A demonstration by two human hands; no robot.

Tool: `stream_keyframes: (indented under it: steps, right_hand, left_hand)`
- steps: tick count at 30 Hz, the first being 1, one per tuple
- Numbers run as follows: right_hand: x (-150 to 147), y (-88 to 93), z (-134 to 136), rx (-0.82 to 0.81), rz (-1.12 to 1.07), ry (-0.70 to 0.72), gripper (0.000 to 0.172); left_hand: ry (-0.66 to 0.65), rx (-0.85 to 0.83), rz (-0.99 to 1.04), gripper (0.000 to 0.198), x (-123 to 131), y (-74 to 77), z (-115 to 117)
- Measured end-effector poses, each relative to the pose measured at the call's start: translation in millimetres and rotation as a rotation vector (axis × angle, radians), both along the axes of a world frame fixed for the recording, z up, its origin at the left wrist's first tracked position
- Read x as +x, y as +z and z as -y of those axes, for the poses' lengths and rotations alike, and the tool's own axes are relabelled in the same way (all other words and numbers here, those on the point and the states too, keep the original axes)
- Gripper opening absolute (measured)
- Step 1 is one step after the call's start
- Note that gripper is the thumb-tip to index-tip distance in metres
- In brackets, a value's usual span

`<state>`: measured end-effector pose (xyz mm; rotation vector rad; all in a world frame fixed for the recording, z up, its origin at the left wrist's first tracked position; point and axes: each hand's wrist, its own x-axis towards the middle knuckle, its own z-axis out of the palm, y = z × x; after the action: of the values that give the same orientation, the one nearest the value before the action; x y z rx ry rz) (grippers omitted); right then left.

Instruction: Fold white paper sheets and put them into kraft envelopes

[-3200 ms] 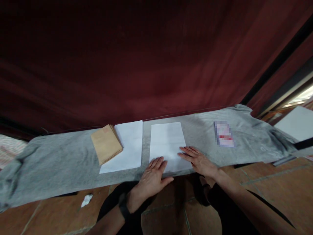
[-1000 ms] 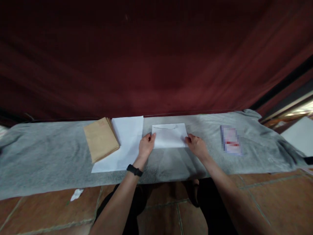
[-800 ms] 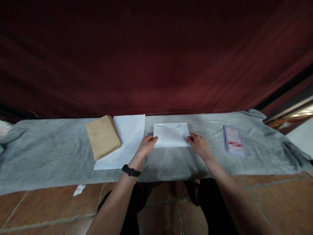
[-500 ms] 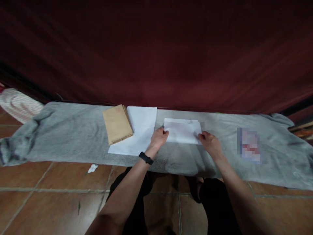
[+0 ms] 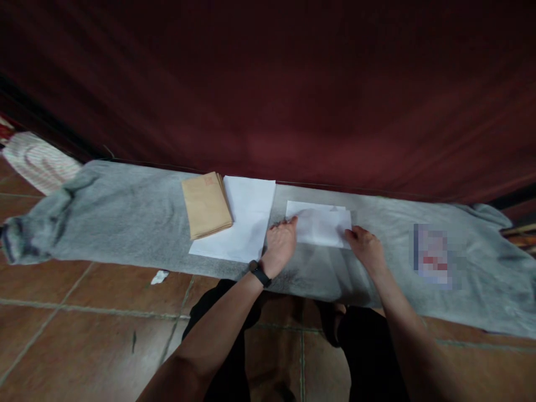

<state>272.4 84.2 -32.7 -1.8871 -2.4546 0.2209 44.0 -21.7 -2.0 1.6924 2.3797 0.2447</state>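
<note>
A white sheet of paper [image 5: 320, 226], folded over with a strip of its back layer showing along the top, lies on the grey cloth in front of me. My left hand [image 5: 281, 244], with a dark watch on its wrist, is at the sheet's left edge, its fingers curled and partly hidden beneath it. At the right edge, my right hand [image 5: 366, 248] pinches the paper between thumb and fingers. To the left lies a stack of white paper [image 5: 250, 218], partly covered by a pile of brown envelopes [image 5: 206, 205].
The grey cloth [image 5: 138, 218] covers a long, low surface against a dark red curtain-like backdrop [image 5: 268, 111]. A blurred-out item [image 5: 434, 257] sits at the right. On the tiled floor [image 5: 100, 340] lies a crumpled white scrap [image 5: 159, 277]; striped fabric [image 5: 39, 162] is at far left.
My left hand has turned and moved up along the sheet's left edge, its thumb side now higher. My right hand stays at the right edge. The whole view has shifted and tilted slightly.
</note>
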Motion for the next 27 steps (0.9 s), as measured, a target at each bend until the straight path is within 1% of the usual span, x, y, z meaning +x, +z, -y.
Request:
stream_keyframes:
  steps: [5, 9, 15, 20, 27]
  right_hand:
    - [0, -1.3, -1, 0.008, 0.005, -0.01, 0.032]
    - [-1, -1.3, -1, 0.013, 0.021, -0.002, 0.032]
    - [-5, -5.3, 1, 0.124, 0.098, -0.008, 0.035]
    - [-10, -7.9, 2, 0.197, 0.138, -0.014, 0.032]
    - [-15, -8.0, -1, 0.209, 0.116, -0.004, 0.033]
  left_hand:
    - [-0.015, -0.031, -0.027, 0.046, 3, 8.4, -1]
    - [-0.02, -0.037, -0.037, 0.047, 3, 9.7, -1]
    - [-0.012, -0.041, -0.012, 0.046, 2, 9.1, -5]
    - [0.009, -0.036, 0.007, 0.046, -2, 4.7, -10]
    - [0.032, 0.006, 0.065, 0.041, -12, -6.7, -14]
